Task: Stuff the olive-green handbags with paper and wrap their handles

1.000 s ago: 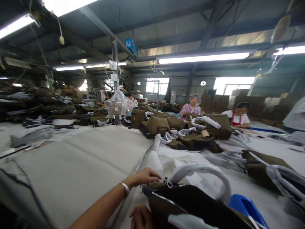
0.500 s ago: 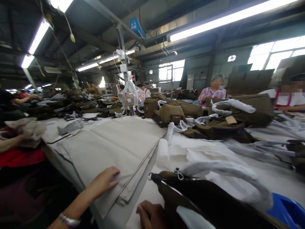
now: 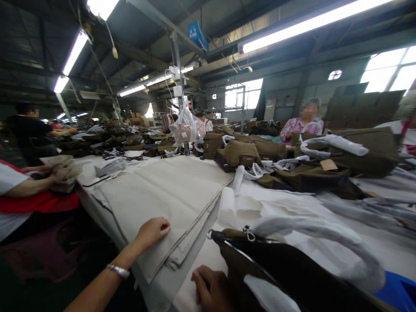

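Here, cloth stack: flat on the worktable, long axis running away from the person.
Left hand: fingers curled together, tips on the top sheet, likely pinning it.
Right hand: against the olive bag, seemingly steadying it; fingers' state cannot be told.
Olive bag: paper-wrapped handle up, zipper pull toward the stack.
Beyond: heaped olive bags.

No text can be read with certainty. A blue sign hangs under the roof and carries white marks, but they are too small and blurred to make out. A small white label sits on the plastic bag at the pole, and a tan tag lies on an olive bag — both are illegible.
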Motion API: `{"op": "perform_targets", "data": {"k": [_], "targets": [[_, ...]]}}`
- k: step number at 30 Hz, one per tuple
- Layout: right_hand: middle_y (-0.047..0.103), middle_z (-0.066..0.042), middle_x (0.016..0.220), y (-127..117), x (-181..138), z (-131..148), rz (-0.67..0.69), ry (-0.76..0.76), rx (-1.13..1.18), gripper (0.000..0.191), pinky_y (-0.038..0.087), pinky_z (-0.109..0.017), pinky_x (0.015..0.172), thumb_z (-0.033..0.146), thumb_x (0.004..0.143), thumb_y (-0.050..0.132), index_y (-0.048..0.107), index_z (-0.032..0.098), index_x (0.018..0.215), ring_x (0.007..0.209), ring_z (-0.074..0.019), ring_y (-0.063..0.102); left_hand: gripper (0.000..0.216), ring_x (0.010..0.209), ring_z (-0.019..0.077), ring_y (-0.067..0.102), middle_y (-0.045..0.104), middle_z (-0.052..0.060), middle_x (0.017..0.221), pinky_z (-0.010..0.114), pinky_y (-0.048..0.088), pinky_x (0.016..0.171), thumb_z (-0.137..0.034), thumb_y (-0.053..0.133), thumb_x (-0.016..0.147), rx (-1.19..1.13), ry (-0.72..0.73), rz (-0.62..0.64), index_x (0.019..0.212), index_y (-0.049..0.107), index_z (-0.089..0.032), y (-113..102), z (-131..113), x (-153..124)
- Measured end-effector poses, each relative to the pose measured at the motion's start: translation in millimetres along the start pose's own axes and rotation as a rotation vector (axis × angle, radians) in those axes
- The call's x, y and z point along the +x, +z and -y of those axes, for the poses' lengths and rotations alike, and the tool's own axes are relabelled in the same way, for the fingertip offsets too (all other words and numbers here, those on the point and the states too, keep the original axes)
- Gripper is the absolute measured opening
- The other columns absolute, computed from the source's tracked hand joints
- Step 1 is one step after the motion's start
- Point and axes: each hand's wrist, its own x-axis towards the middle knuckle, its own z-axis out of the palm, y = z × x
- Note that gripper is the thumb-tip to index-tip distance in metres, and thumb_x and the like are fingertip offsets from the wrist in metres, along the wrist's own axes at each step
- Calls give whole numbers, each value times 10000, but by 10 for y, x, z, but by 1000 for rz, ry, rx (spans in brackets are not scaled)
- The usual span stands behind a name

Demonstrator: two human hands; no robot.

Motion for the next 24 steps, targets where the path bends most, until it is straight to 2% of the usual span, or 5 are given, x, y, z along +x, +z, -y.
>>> {"op": "perform_targets", "data": {"k": [3, 6, 10, 15, 24], "targets": [[648, 4, 533, 12, 6, -3, 0, 1, 8, 392, 376, -223, 586, 446, 989, 446, 708, 209, 819, 545, -148, 641, 142, 987, 199, 674, 723, 49, 1064, 355, 509, 917, -261, 653, 932, -30, 83, 69, 1031, 709, -176, -51, 14, -114], [646, 3, 532, 23, 4, -9, 3, -7, 6, 397, 381, -223, 596, 447, 990, 440, 708, 208, 820, 553, -151, 645, 279, 1069, 225, 655, 702, 56, 1150, 310, 477, 932, -247, 723, 824, -10, 110, 111, 1100, 700, -218, -60, -14, -310], [664, 0, 560, 23, -11, -3, 11, -7, -20, 397, 377, -230, 610, 450, 986, 437, 701, 210, 811, 583, -158, 660, 151, 949, 243, 668, 707, 69, 1026, 317, 477, 813, -204, 642, 832, 51, 39, 116, 973, 696, -194, -2, -101, -463], [669, 2, 579, 12, -13, -18, 22, -12, -50, 407, 379, -233, 616, 461, 989, 428, 698, 211, 813, 595, -156, 655, 141, 921, 222, 658, 705, 47, 955, 354, 478, 834, -100, 581, 865, 86, -10, 88, 912, 691, -175, 45, -185, -417], [686, 0, 595, -10, -4, -53, 63, -15, -44, 409, 407, -215, 624, 475, 998, 437, 708, 207, 849, 597, -146, 660, 64, 843, 192, 674, 736, 23, 889, 344, 500, 804, -187, 665, 874, -70, -58, 66, 903, 718, -166, 16, -21, -336]]}}
